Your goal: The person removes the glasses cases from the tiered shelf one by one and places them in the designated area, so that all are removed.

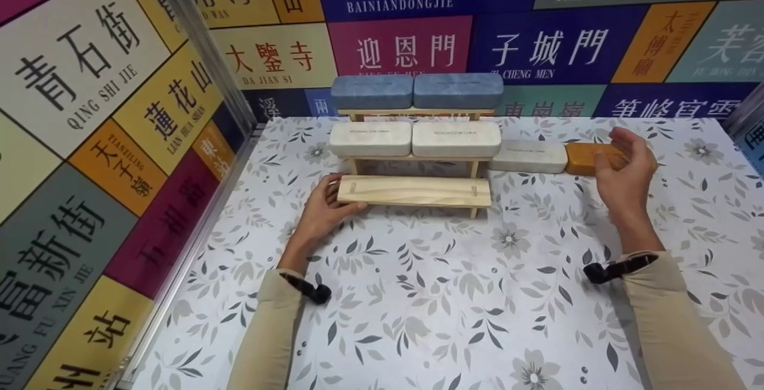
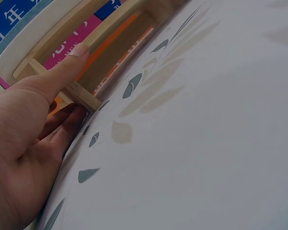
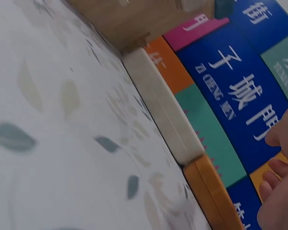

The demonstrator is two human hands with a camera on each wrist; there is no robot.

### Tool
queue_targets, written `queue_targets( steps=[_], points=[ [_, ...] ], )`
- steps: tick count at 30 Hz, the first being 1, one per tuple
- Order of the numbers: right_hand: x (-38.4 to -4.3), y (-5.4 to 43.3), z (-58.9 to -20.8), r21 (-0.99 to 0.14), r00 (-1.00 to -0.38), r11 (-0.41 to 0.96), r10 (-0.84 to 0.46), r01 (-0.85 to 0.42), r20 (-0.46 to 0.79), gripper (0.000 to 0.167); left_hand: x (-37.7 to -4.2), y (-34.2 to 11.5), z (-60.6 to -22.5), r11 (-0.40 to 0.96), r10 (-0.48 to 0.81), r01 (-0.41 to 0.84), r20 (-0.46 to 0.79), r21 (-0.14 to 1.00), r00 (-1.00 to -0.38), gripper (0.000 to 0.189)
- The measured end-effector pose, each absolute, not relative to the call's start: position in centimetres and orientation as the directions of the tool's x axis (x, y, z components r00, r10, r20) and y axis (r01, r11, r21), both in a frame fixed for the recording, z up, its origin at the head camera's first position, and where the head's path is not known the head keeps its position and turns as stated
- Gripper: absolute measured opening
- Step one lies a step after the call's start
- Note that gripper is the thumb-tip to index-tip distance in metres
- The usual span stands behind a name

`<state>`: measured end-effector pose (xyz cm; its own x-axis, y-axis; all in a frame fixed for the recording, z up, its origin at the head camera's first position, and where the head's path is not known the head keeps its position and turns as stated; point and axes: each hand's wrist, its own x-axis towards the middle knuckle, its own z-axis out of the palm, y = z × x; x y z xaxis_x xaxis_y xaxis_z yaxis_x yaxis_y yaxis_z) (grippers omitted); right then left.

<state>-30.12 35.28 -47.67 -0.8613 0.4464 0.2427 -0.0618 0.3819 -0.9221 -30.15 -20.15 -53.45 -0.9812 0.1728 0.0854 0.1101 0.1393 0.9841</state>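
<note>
A three-step wooden rack (image 1: 415, 190) stands on the table. My left hand (image 1: 322, 203) grips the left end of its lowest, bare step, with the thumb along the front edge. In the left wrist view, the thumb lies over the wooden frame (image 2: 84, 96) and the other fingers are behind it. My right hand (image 1: 627, 172) is beside an orange case (image 1: 579, 159), its fingers loosely bent. In the right wrist view, a gap shows between those fingers (image 3: 273, 179) and the orange case (image 3: 211, 191). A whitish case (image 1: 531, 156) lies end to end with the orange one.
Two blue cases (image 1: 371, 91) sit on the rack's top step, and two white cases (image 1: 370, 139) on the middle one. Panels with large lettering (image 1: 400, 46) stand behind and on the left. A leaf-patterned cover (image 1: 436, 294) spreads over the table.
</note>
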Motion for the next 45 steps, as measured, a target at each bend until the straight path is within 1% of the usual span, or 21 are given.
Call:
queue_targets(
  steps=[4,11,15,20,24,28,33,36,45],
  points=[
    [-30.3,33.7,-47.8,-0.920,-0.898,0.371,0.354,-0.124,0.264,0.048,-30.1,-20.2,-53.5,0.135,0.172,0.109,0.085,0.985,-0.981,0.096],
    [-30.0,31.5,-47.2,-0.877,-0.934,0.430,0.173,-0.213,0.312,0.040,-29.9,-20.3,-53.5,0.168,0.177,0.118,0.088,0.979,-0.980,0.095],
    [-29.6,30.4,-46.1,-0.846,-0.937,0.461,0.083,-0.267,0.341,0.041,-29.8,-20.4,-53.4,0.174,0.172,0.108,0.078,0.979,-0.982,0.096],
    [-29.0,28.7,-44.7,-0.846,-0.917,0.378,-0.021,-0.376,0.399,0.043,-29.8,-20.4,-53.3,0.172,0.166,0.108,0.079,0.979,-0.983,0.097],
    [-28.9,27.4,-43.9,-0.835,-0.903,0.354,-0.085,-0.422,0.421,0.044,-29.8,-20.2,-53.3,0.170,0.168,0.107,0.079,0.980,-0.983,0.096],
    [-29.3,26.4,-43.7,-0.834,-0.914,0.374,-0.135,-0.405,0.384,0.050,-29.8,-20.1,-53.4,0.173,0.167,0.106,0.077,0.979,-0.983,0.095],
    [-30.0,25.1,-43.6,-0.845,-0.932,0.392,-0.176,-0.362,0.318,0.074,-29.8,-20.1,-53.6,0.175,0.172,0.113,0.083,0.978,-0.982,0.095],
    [-30.3,24.5,-43.6,-0.858,-0.940,0.386,-0.177,-0.338,0.291,0.084,-29.8,-20.2,-53.6,0.175,0.178,0.116,0.085,0.978,-0.980,0.095],
    [-31.6,22.7,-44.3,-0.902,-0.963,0.347,-0.171,-0.255,0.206,0.094,-30.0,-20.2,-53.4,0.182,0.189,0.140,0.105,0.973,-0.976,0.090]
  ],
)
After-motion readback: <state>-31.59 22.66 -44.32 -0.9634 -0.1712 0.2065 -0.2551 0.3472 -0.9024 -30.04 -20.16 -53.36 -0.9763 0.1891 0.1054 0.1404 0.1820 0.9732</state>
